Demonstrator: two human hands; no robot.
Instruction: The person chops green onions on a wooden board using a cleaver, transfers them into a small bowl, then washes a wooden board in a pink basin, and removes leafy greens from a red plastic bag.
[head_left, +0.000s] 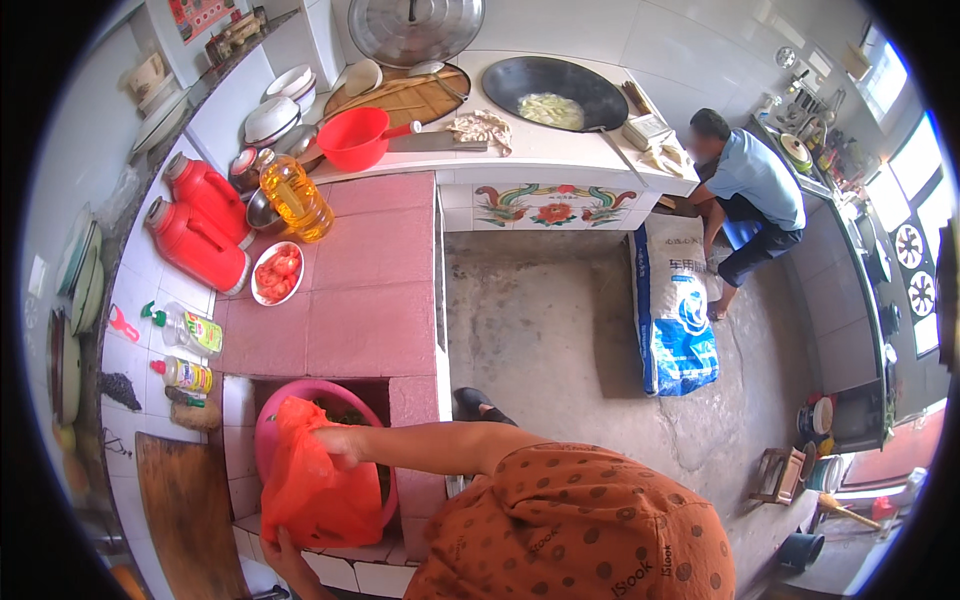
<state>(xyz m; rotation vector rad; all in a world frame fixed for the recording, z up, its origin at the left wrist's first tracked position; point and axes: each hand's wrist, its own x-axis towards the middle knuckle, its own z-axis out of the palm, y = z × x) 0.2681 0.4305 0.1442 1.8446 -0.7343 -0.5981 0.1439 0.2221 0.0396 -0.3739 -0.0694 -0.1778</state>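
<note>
A red plastic bag (319, 487) hangs over a pink basin (266, 427) set in the tiled sink recess (240, 450). My right hand (341, 444) grips the bag near its upper part, the fingers partly hidden by its folds. At the bag's lower left edge, my left hand (283, 559) holds the plastic. Some green leaves (345, 415) show in the basin behind the bag. What the bag contains cannot be seen.
Beside the sink lie a wooden board (184, 517) and a detergent bottle (193, 330). Sliced tomatoes in a bowl (277, 274), an oil bottle (295, 196) and red thermoses (196, 244) stand farther along. A wok (551, 94) holds food. A person (750, 187) crouches by a sack (675, 307).
</note>
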